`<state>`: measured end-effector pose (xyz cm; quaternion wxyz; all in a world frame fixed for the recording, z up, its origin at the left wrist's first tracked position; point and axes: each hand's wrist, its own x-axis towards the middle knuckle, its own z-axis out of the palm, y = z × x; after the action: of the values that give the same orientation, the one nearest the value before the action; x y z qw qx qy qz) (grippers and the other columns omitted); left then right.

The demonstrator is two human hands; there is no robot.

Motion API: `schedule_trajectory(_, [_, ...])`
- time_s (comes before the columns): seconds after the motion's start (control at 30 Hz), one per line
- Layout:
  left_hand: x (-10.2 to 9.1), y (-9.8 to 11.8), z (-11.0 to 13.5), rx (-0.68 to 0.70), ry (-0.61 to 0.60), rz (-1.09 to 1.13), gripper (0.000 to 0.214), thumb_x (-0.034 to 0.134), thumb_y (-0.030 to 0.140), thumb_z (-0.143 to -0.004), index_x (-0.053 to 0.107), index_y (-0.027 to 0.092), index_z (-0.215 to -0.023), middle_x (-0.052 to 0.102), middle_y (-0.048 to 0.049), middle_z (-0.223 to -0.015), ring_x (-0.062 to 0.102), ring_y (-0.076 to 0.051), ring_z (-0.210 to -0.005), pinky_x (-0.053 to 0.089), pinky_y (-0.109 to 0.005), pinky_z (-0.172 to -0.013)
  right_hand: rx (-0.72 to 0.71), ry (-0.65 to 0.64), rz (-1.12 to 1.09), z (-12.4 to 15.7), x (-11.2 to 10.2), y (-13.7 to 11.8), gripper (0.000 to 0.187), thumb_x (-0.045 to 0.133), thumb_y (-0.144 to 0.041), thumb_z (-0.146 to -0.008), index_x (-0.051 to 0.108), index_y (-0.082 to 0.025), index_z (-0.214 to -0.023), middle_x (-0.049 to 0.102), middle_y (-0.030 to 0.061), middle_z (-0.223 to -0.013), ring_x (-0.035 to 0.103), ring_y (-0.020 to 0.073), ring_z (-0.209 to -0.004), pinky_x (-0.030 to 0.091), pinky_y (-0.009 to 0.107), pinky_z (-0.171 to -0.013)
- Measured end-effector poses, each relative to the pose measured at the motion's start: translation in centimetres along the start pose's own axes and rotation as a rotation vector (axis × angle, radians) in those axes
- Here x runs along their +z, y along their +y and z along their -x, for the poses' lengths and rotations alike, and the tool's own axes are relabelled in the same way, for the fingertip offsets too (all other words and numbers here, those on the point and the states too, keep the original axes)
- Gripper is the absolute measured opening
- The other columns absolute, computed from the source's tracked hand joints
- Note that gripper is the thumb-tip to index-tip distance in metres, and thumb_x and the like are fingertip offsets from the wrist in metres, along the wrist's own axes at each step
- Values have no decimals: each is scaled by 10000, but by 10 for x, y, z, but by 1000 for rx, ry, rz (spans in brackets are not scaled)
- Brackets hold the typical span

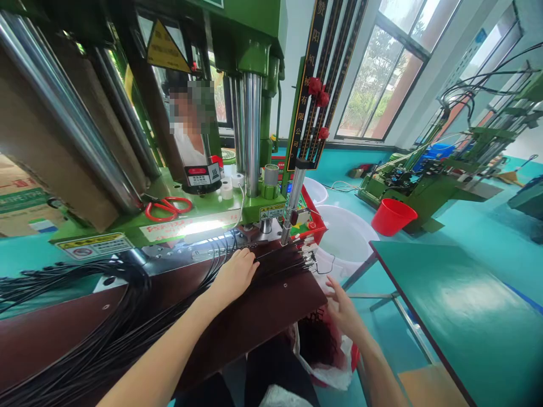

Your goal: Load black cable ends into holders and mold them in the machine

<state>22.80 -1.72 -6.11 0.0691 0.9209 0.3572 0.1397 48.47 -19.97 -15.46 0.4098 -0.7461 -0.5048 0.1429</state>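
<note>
My left hand [237, 272] rests on the brown board [271, 305], its fingers closed around a black cable [278, 249] beside the press. More black cables [169, 316] run lengthwise along the board under my left forearm, and their tips [307, 257] bunch at its right end. Off that end, my right hand [341, 305] hangs with fingers apart and nothing visible in them. Just above its fingertips, a thin dark loop of wire [326, 272] sticks out from the cable tips. Below the right hand sits a lined bin [297, 345] with dark scraps inside.
The green press [261, 51] stands ahead, with red-handled scissors [169, 208] and white rolls [227, 189] on its ledge. A white tub [352, 226], a red bucket [393, 216] and a green-topped table [458, 305] are to the right. Another person [189, 144] is behind the press.
</note>
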Motion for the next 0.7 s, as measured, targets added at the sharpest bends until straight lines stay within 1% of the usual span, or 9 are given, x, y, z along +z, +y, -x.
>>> schedule_trajectory(0.07, [-3,4,6,-7,26,-73,296,245,257,-886,506,135,-818,554,-88,-856,545,-180,-784,427,-296,-672,-16,22,23,-4,-9,-2,542,435,-188,-737,371,-195,-1275,531,97,-1179,594,167,-911,474,347,-833])
schedule_trajectory(0.13, [-4,6,12,-30,-4,-84,292,215,260,-895,475,136,-849,564,-76,-810,564,-165,-693,415,-272,-599,-50,94,35,-4,-15,-13,503,422,-197,-766,368,-194,-1266,531,99,-1170,585,176,-929,466,363,-845])
schedule_trajectory(0.2, [-6,6,15,-57,-16,-75,271,221,271,-898,456,138,-879,581,-64,-781,576,-159,-645,404,-261,-574,-102,156,24,-2,-15,-32,431,421,-195,-784,424,-197,-1216,560,89,-1126,573,185,-960,458,361,-856])
schedule_trajectory(0.27, [-7,5,16,-43,36,-81,251,240,282,-897,451,147,-886,592,-64,-799,589,-172,-693,409,-264,-595,-171,159,-2,3,-10,-59,339,422,-176,-793,508,-204,-1120,595,76,-1067,564,188,-979,451,346,-863])
schedule_trajectory(0.37, [-10,2,17,11,187,-75,231,262,280,-889,454,159,-845,592,-80,-823,578,-200,-802,420,-297,-667,-326,-1,-55,10,5,-101,289,425,-134,-792,580,-221,-1020,611,68,-1015,562,182,-958,452,327,-847])
schedule_trajectory(0.47, [-14,0,19,-63,289,80,208,289,294,-876,447,159,-864,576,-74,-775,573,-194,-743,418,-307,-656,-439,-193,-225,14,25,-132,278,436,-109,-784,621,-212,-965,622,69,-944,576,168,-879,468,308,-797])
schedule_trajectory(0.53, [-19,-1,23,-116,232,303,215,307,342,-868,435,171,-843,531,-24,-680,544,-157,-629,404,-279,-592,-377,-302,-414,13,39,-145,241,455,-121,-786,641,-203,-914,643,59,-869,595,161,-815,481,303,-752])
schedule_trajectory(0.6, [-26,-1,29,-148,101,624,257,330,418,-849,410,185,-775,452,23,-612,478,-110,-546,379,-239,-529,-229,-434,-684,7,53,-154,221,507,-157,-780,630,-212,-954,657,44,-846,610,159,-795,487,315,-738])
schedule_trajectory(0.7, [-32,2,37,-232,-104,1068,340,410,520,-783,374,187,-726,344,64,-571,351,-51,-459,291,-180,-428,-58,-539,-1172,-11,67,-166,422,638,-225,-707,536,-253,-1115,636,45,-996,598,181,-902,467,358,-803])
